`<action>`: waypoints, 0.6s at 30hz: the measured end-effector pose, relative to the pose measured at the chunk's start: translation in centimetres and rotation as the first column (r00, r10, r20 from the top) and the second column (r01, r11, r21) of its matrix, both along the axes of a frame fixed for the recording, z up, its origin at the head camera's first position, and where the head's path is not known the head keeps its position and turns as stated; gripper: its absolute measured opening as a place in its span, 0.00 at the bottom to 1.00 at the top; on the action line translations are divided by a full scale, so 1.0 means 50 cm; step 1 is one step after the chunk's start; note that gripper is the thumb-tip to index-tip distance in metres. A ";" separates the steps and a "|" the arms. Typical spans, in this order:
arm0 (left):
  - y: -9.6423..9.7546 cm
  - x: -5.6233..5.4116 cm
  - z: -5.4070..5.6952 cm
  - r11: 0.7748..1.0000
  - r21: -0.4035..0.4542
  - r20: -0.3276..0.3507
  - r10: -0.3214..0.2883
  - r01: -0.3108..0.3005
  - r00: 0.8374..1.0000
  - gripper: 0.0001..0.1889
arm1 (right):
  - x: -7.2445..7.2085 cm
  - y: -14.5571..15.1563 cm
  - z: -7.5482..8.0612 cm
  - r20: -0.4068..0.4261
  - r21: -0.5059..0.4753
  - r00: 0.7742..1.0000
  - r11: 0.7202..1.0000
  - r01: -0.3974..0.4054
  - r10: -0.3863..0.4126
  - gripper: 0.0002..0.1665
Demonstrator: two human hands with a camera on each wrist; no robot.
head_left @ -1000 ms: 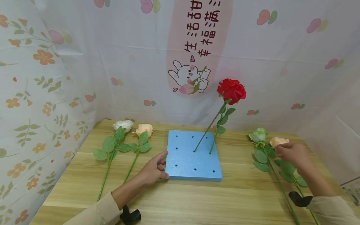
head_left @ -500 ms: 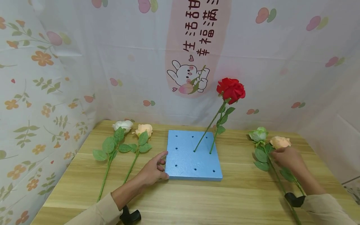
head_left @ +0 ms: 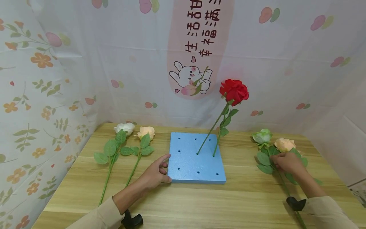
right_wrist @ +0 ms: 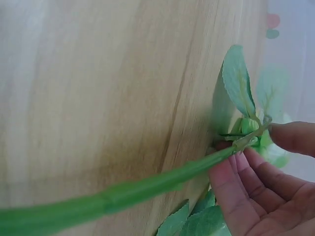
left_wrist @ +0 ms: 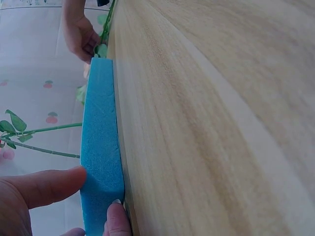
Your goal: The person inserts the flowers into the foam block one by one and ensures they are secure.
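Note:
My left hand [head_left: 154,173] rests against the left edge of a blue foam board [head_left: 188,163] with several holes. In the left wrist view, fingertips touch its side near a corner. Two green stems rise from holes in the board, leaning right toward a red rose bloom [head_left: 234,92]. On the right, my right hand [head_left: 288,162] pinches the stem [right_wrist: 162,184] of a pale green-white rose [head_left: 262,136] just below its leaves. The right wrist view shows the thumb over that stem and the fingers beneath. A peach rose [head_left: 285,144] lies beside this hand, its stem partly hidden by the arm.
A white rose [head_left: 125,128] and another peach rose [head_left: 146,132] lie on the left of the wooden table [head_left: 194,206]. My left forearm crosses the peach one's stem. A printed curtain [head_left: 128,63] hangs behind the table's back edge.
My right hand has moved left and slightly down, from the peach bloom to the green-white rose's stem, and takes hold there. The left hand and the board stay in place.

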State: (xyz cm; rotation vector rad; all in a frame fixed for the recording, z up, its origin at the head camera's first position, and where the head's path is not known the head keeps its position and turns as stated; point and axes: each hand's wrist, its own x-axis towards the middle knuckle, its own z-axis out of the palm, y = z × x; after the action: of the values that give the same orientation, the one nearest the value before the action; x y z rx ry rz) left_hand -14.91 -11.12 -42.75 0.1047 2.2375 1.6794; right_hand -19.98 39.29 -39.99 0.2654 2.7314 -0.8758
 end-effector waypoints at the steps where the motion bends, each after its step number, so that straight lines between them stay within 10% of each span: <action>1: 0.000 0.000 0.000 1.000 -0.001 0.001 0.000 0.000 1.000 0.46 | 0.001 -0.001 -0.002 0.007 0.001 1.000 1.000 0.007 -0.007 0.35; 18: -0.001 -0.002 -0.006 1.000 0.007 0.016 -0.009 0.009 1.000 0.46 | -0.011 -0.020 -0.012 0.017 0.080 0.997 0.994 -0.080 0.079 0.28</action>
State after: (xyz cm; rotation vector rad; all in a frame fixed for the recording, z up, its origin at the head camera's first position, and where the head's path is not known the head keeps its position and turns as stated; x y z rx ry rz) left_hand -15.00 -11.17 -43.07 0.1028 2.2167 1.6775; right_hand -20.53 38.32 -40.57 0.1761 2.7475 -0.7419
